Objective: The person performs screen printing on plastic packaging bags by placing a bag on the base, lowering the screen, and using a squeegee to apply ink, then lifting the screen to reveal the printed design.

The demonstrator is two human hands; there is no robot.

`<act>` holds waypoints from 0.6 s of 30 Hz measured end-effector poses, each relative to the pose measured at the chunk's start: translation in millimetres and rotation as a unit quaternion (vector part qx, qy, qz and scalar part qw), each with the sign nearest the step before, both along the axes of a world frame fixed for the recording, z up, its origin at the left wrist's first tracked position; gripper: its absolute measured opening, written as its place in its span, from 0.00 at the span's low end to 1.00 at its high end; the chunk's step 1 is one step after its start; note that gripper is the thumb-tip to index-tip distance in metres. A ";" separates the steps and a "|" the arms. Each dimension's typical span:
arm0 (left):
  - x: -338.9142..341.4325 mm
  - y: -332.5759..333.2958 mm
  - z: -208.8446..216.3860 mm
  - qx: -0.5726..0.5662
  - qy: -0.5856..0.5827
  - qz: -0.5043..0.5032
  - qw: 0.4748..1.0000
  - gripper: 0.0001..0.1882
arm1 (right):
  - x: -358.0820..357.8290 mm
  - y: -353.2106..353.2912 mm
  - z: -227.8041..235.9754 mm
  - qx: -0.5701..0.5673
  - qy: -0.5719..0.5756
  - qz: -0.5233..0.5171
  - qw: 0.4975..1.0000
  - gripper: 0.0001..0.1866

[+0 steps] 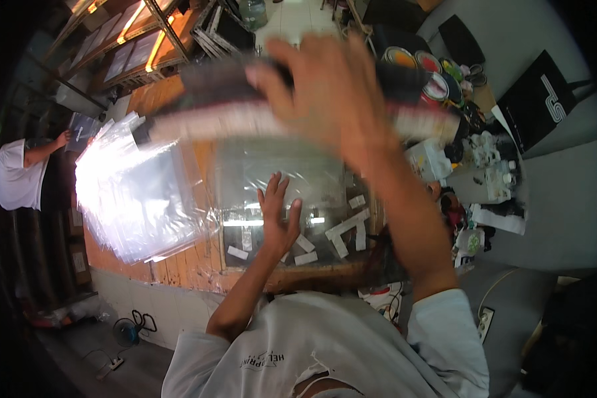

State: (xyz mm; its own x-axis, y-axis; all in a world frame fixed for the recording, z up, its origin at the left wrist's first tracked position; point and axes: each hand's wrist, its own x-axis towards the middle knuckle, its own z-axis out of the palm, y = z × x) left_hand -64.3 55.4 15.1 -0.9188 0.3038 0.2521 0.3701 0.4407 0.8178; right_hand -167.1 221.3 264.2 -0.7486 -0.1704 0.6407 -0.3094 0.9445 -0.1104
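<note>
Blurred by motion, my right hand [331, 86] is closed over the edge of a long screen-printing frame [212, 125]. The frame is raised above the far side of the work board, its pale edge toward me and its dark part behind. Beneath and nearer to me, my left hand [280, 211] lies with fingers spread over a clear plastic sheet [318, 182]. Its fingers are stretched out and hold nothing. Around that hand, several white strips [348, 227] are stuck to the board. Left of it is a fanned stack of glossy clear plastic bags [159, 199].
Open paint cans [428, 63] and plastic bottles [501, 179] crowd the right side. A black bag [540, 99] stands beyond them. At far left a person in white [20, 176] holds a dark printed sheet [83, 129]. Metal racks [123, 46] rise at the back left.
</note>
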 end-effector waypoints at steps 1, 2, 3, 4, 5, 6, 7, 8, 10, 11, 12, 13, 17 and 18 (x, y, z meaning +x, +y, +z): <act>9.1 -9.2 23.7 0.100 -0.053 0.020 0.993 0.29 | 16.5 -9.3 -27.1 -0.025 0.017 0.011 0.999 0.22; 20.7 -16.8 42.3 0.200 -0.106 0.034 0.973 0.29 | 38.3 -16.7 -46.6 -0.050 0.033 0.019 0.998 0.23; 37.9 -22.7 48.4 0.325 -0.139 0.058 0.934 0.29 | 63.2 -23.1 -59.7 -0.045 -0.053 0.007 0.998 0.25; 52.8 -28.1 52.6 0.443 -0.167 0.083 0.877 0.28 | 79.9 -27.2 -81.8 -0.045 -0.087 0.013 0.995 0.27; 58.9 -34.5 70.8 0.542 -0.314 0.089 0.774 0.28 | 88.5 -27.5 -106.2 -0.075 -0.143 0.026 0.987 0.27; 62.8 -41.4 85.5 0.616 -0.451 0.087 0.640 0.28 | 90.3 -25.6 -129.8 -0.115 -0.183 0.027 0.976 0.28; 67.1 -49.4 67.1 0.601 -0.489 0.103 0.623 0.26 | 78.8 -18.0 -150.3 -0.115 -0.203 0.027 0.972 0.29; 70.2 -59.0 32.5 0.587 -0.527 0.121 0.603 0.25 | 67.6 -11.2 -170.8 -0.114 -0.227 0.028 0.967 0.29; 65.8 -61.7 -3.5 0.557 -0.571 0.186 0.574 0.17 | 34.7 -2.1 -206.3 -0.106 -0.226 0.035 0.968 0.30; 67.4 -60.5 -14.0 0.549 -0.574 0.200 0.573 0.16 | 7.5 5.4 -217.0 -0.099 -0.201 0.036 0.974 0.31; 70.3 -59.5 -23.0 0.541 -0.580 0.213 0.571 0.14 | -21.6 13.2 -224.9 -0.073 -0.173 0.024 0.982 0.32; 64.7 -55.9 -28.2 0.531 -0.586 0.223 0.571 0.13 | -50.6 24.9 -242.9 -0.067 -0.136 0.017 0.988 0.32; 62.4 -49.6 -15.2 0.511 -0.580 0.265 0.577 0.11 | -150.8 43.6 -278.5 -0.002 -0.080 -0.042 0.996 0.34; 65.2 -50.3 -14.5 0.510 -0.581 0.262 0.577 0.11 | -168.2 40.9 -282.1 0.007 -0.066 -0.043 0.997 0.35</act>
State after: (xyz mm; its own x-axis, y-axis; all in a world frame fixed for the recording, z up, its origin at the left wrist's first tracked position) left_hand 0.9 5.1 0.7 -0.5456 0.1462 -0.8252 -0.6558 -0.6875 0.3118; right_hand -335.3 262.2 -18.0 -0.8385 -0.1110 0.5335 -0.2113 0.9687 -0.1305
